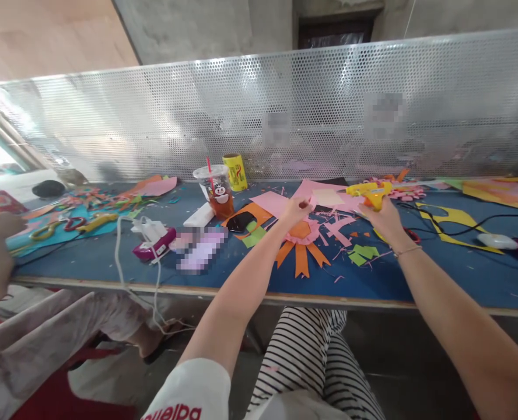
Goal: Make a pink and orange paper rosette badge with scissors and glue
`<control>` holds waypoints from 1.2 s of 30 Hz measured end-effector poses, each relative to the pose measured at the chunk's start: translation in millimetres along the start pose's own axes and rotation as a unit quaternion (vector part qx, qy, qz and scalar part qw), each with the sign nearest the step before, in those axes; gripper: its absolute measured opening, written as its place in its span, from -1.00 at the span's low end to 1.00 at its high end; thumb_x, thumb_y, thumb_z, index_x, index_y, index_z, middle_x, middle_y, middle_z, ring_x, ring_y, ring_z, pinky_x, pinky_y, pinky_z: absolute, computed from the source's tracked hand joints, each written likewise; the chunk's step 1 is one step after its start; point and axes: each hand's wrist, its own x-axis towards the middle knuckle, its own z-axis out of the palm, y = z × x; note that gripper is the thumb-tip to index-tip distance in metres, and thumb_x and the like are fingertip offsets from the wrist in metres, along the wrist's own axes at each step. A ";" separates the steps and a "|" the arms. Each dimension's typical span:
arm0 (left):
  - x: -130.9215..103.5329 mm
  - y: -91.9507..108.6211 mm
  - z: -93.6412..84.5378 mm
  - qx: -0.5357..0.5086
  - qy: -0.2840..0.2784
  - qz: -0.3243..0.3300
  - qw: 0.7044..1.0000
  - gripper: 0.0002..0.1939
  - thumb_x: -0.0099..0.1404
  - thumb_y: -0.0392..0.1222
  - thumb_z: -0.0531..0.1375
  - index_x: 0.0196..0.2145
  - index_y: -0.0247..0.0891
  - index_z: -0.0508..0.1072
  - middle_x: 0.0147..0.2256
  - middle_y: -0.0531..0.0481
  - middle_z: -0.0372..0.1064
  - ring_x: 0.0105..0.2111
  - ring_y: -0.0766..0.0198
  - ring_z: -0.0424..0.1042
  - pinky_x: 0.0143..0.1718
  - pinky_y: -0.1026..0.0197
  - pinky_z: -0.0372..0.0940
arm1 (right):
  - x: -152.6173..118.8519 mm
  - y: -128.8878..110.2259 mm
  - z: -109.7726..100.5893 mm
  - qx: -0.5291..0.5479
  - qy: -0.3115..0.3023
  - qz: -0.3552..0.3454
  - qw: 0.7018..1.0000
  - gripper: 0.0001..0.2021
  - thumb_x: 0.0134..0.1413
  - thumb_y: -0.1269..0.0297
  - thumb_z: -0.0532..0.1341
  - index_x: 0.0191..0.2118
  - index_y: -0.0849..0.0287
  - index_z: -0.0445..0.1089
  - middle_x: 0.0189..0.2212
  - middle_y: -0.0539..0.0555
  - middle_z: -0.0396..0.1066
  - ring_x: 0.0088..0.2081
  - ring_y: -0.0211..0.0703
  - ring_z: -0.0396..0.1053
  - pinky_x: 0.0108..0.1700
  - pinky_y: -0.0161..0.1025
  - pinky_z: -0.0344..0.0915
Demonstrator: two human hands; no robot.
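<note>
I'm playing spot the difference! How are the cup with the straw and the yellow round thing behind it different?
The cup is see-through, with a reddish-brown drink inside; the yellow round thing is solid yellow with print on it.
The cup has a red straw poking up, but the yellow round thing has none.
Both are round and stand upright.

A long table (373, 287) with a blue top and a pale edge goes from left to right. Behind it there stands a perforated metal screen (154, 116), on which light makes bright spots. Farther, the wall (206, 29) is grey and rough, with a dark opening (338, 35). At far left, the surface (58, 35) is peach-coloured, and strong light enters below it
</note>
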 end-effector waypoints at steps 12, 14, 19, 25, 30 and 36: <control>-7.1 14.4 15.2 -0.152 -0.047 0.006 0.987 -0.78 0.03 -0.08 0.15 -0.54 -0.32 0.39 -0.54 0.05 0.30 -0.50 0.37 0.24 -0.40 0.28 0.17 | -7.8 -21.6 -1.7 -0.166 0.021 -0.092 0.982 -0.62 -0.02 0.12 0.07 -0.14 0.29 0.20 -0.38 0.22 0.41 -0.34 0.01 0.37 -0.33 -0.19 0.22; -7.6 16.5 15.6 -0.155 -0.051 0.002 0.987 -0.79 0.03 -0.09 0.15 -0.54 -0.32 0.39 -0.54 0.05 0.31 -0.50 0.37 0.25 -0.40 0.29 0.17 | -8.9 -24.6 -1.8 -0.178 0.006 -0.091 0.980 -0.62 -0.01 0.13 0.07 -0.12 0.30 0.20 -0.36 0.22 0.41 -0.34 0.00 0.38 -0.33 -0.21 0.22; -7.0 19.4 16.6 -0.161 -0.053 -0.007 0.986 -0.82 0.02 -0.14 0.16 -0.54 -0.33 0.40 -0.53 0.03 0.32 -0.48 0.36 0.27 -0.42 0.29 0.18 | -9.9 -28.8 -1.3 -0.199 -0.023 -0.072 0.977 -0.64 0.00 0.13 0.07 -0.14 0.29 0.21 -0.41 0.20 0.41 -0.35 -0.01 0.38 -0.34 -0.21 0.22; -7.4 20.6 16.3 -0.167 -0.047 0.004 0.985 -0.84 0.04 -0.16 0.16 -0.55 -0.33 0.39 -0.55 0.04 0.30 -0.49 0.37 0.27 -0.42 0.29 0.19 | -9.8 -30.0 -1.8 -0.202 -0.040 -0.069 0.976 -0.66 0.01 0.14 0.07 -0.15 0.29 0.21 -0.41 0.22 0.41 -0.36 0.00 0.38 -0.35 -0.21 0.21; -5.9 17.7 16.5 -0.162 -0.024 -0.006 0.986 -0.81 0.03 -0.12 0.16 -0.54 -0.33 0.38 -0.57 0.06 0.26 -0.52 0.38 0.22 -0.48 0.31 0.12 | -9.2 -28.6 -2.7 -0.199 -0.045 -0.070 0.976 -0.66 0.02 0.13 0.06 -0.15 0.29 0.21 -0.38 0.24 0.40 -0.35 0.02 0.38 -0.34 -0.20 0.21; -3.2 13.3 16.8 -0.167 -0.020 -0.006 0.986 -0.78 0.02 -0.07 0.17 -0.55 -0.32 0.37 -0.58 0.07 0.24 -0.53 0.38 0.21 -0.47 0.30 0.12 | -7.2 -22.4 -2.8 -0.193 -0.032 -0.087 0.977 -0.64 0.04 0.14 0.04 -0.11 0.31 0.20 -0.34 0.25 0.40 -0.32 0.04 0.38 -0.33 -0.18 0.23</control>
